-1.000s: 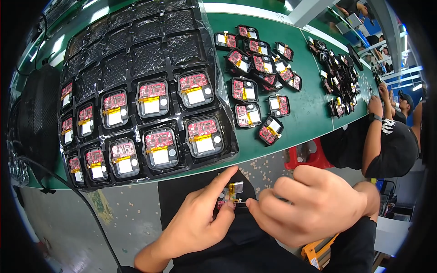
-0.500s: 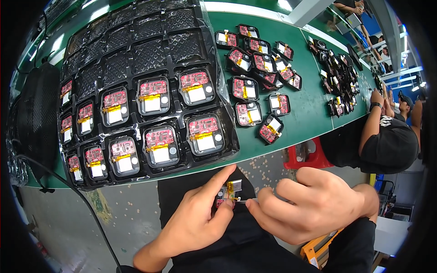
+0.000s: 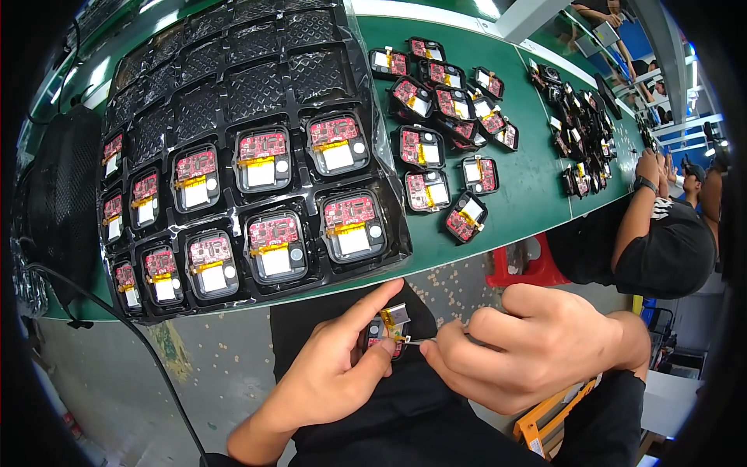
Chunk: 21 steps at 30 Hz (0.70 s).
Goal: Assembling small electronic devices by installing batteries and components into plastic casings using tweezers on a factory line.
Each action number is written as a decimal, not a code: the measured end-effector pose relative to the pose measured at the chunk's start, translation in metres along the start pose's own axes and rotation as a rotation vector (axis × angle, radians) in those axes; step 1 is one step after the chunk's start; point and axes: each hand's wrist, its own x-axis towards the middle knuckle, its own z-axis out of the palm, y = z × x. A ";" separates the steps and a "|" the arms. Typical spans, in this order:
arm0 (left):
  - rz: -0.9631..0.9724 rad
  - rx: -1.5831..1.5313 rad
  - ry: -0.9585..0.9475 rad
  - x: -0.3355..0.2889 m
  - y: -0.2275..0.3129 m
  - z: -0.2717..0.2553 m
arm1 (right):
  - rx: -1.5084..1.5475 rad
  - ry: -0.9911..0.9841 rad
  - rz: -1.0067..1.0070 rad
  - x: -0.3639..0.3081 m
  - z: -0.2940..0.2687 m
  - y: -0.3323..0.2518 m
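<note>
In our left hand (image 3: 331,366), the fingers grasp the small open device (image 3: 377,330) over our lap (image 3: 412,393), below the table (image 3: 529,167); our right hand (image 3: 521,346) pinches a slim metal tool (image 3: 415,342), tip right at the device!

No words or numbers could be read: white marks (image 3: 661,208) on the black clothing (image 3: 590,245) of a nearby person (image 3: 636,224) and pale print on red circuit boards (image 3: 348,210) were too small.
</note>
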 end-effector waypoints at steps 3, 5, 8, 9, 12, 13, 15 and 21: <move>0.032 0.015 -0.002 0.000 -0.004 0.000 | 0.003 -0.083 -0.052 0.001 -0.005 0.001; 0.059 0.037 0.004 -0.001 -0.006 0.000 | 0.042 -0.084 -0.049 0.003 -0.004 0.002; 0.004 -0.012 -0.018 -0.003 -0.003 0.000 | 0.105 -0.103 -0.026 0.003 -0.005 0.005; 0.004 -0.012 -0.018 -0.002 -0.003 -0.001 | 0.105 -0.103 -0.026 0.003 -0.004 0.004; -0.026 -0.037 -0.037 -0.002 -0.004 -0.003 | 0.115 -0.084 0.000 0.001 0.001 0.001; -0.014 -0.025 -0.020 -0.003 -0.004 -0.003 | 0.089 -0.040 0.018 0.000 0.003 -0.002; -0.002 -0.013 -0.003 -0.004 -0.006 -0.003 | 0.063 0.004 0.035 0.000 0.005 -0.008; 0.077 0.010 0.092 -0.007 -0.010 0.005 | -0.025 -0.032 0.103 0.000 0.003 -0.018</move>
